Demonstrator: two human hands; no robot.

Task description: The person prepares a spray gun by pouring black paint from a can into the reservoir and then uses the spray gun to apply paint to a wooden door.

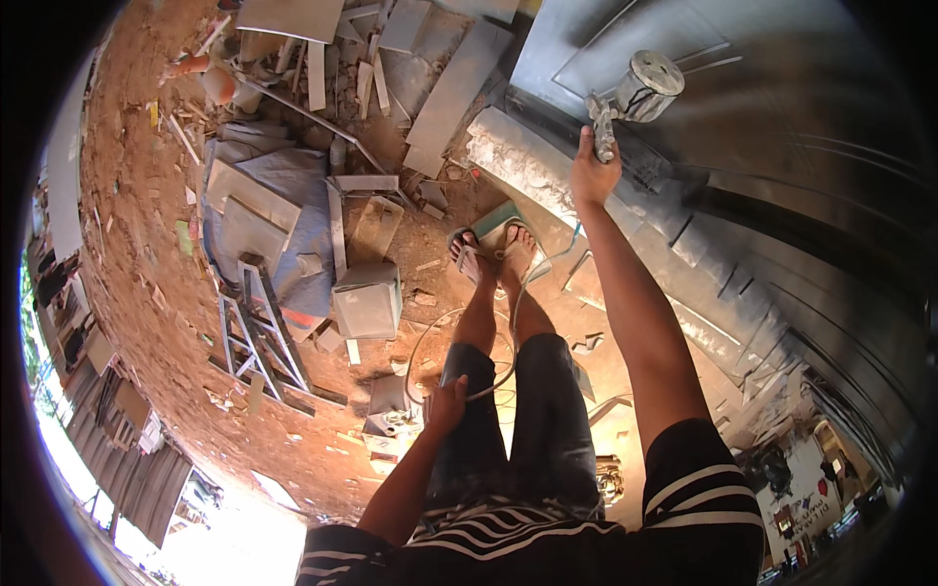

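My right hand (594, 178) reaches out to the upper right, its fingers wrapped round the handle of a paint spray gun (603, 125). The gun carries a round, paint-spattered cup (652, 83) and is held close to a large grey panelled door (576, 44). A thin air hose (543, 269) hangs below the gun and loops in front of my legs. Low by my thigh, my left hand (448, 402) is closed on that hose. Part of the gun's handle is hidden by my right hand.
My sandalled feet stand on a board (504, 217) beside a pale, dusty ledge (508, 146). A metal stepladder (259, 337), a blue tarp (311, 239), a box (367, 303) and scattered wood offcuts (459, 93) lie to the left on reddish ground.
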